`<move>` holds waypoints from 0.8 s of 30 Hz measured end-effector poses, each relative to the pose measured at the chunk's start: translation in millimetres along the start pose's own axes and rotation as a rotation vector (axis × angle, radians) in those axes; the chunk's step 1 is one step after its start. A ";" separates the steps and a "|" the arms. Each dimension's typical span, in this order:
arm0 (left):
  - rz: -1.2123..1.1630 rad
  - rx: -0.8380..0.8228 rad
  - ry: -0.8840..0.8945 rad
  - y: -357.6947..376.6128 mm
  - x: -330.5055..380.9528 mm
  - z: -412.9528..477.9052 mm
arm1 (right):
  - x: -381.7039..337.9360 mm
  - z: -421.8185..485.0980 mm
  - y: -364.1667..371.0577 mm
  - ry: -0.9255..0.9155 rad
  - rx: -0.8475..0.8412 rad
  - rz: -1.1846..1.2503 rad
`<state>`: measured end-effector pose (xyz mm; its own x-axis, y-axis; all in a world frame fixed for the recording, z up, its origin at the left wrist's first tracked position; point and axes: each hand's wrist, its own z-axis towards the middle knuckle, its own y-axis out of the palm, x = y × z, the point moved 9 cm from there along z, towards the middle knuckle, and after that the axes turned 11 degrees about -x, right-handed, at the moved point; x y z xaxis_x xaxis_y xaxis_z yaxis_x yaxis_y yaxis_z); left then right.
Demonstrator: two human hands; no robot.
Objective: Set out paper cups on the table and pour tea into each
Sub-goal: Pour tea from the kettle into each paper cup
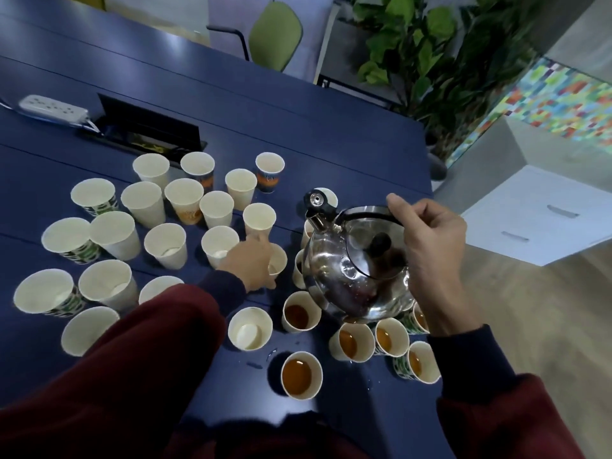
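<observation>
My right hand [427, 246] grips the black handle of a shiny steel kettle [354, 270], held above the table at the right. Under and around the kettle stand several paper cups with brown tea, such as one [301, 376] near the front edge and one [300, 314] just left of the kettle. My left hand [253, 265] holds an empty paper cup [276, 261] standing left of the kettle. Several empty cups [165, 245] fill the left and middle of the dark blue table [265, 120]. The kettle hides some cups behind it.
A white power strip [53, 109] and an open black cable box [149, 130] lie at the back left. A green chair [275, 34] and a leafy plant [430, 44] stand beyond the table. A white drawer cabinet [543, 213] stands right. Water drops [261, 359] spot the tabletop.
</observation>
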<state>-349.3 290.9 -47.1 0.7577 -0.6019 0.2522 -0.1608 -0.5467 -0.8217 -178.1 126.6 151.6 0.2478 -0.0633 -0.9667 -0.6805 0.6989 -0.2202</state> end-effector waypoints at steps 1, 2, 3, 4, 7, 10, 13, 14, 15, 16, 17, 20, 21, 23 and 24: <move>-0.014 0.019 0.007 -0.3 0.2 2.7 | 0.1 3.3 0.2 -0.006 -0.017 -0.006; -0.030 0.044 0.015 -1.6 0.3 5.2 | 0.1 6.9 0.5 -0.009 -0.032 -0.010; -0.046 0.074 0.023 -3.2 0.2 7.2 | 0.6 10.8 0.9 -0.011 -0.046 -0.013; -0.068 0.097 0.023 -4.4 -1.1 8.7 | 1.3 14.1 2.1 -0.012 -0.061 -0.016; -0.144 0.175 0.028 -11.2 -5.8 7.0 | 1.7 20.2 9.5 -0.020 -0.117 -0.048; -0.249 0.290 0.069 -24.1 -9.9 -6.6 | 2.4 23.3 20.5 -0.040 -0.193 -0.101; -0.316 0.401 0.122 -38.8 -12.2 -26.8 | 3.6 25.2 31.4 -0.048 -0.252 -0.136; -0.331 0.422 0.143 -42.6 -11.7 -32.6 | 3.2 25.9 34.5 -0.054 -0.262 -0.152; -0.345 0.433 0.161 -45.7 -11.1 -38.2 | 2.6 26.6 37.7 -0.064 -0.269 -0.170; -0.357 0.439 0.177 -48.2 -10.1 -43.0 | 1.4 27.3 40.5 -0.077 -0.273 -0.185; -0.362 0.445 0.187 -50.1 -9.2 -46.8 | 0.1 27.6 42.8 -0.089 -0.274 -0.195; -0.358 0.451 0.200 -53.0 -5.5 -54.5 | -1.6 27.8 47.6 -0.108 -0.280 -0.225; -0.356 0.449 0.201 -52.8 -4.0 -55.4 | -1.9 27.3 48.8 -0.113 -0.284 -0.234; -0.357 0.445 0.198 -51.4 -2.0 -56.1 | -1.8 26.0 50.9 -0.118 -0.294 -0.251; -0.358 0.443 0.193 -50.3 -1.5 -55.9 | -1.7 25.2 51.9 -0.121 -0.298 -0.262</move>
<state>-377.7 286.8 22.5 0.5807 -0.5431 0.6065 0.3932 -0.4652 -0.7931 -196.4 181.0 145.1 0.5065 -0.1145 -0.8546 -0.7493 0.4320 -0.5019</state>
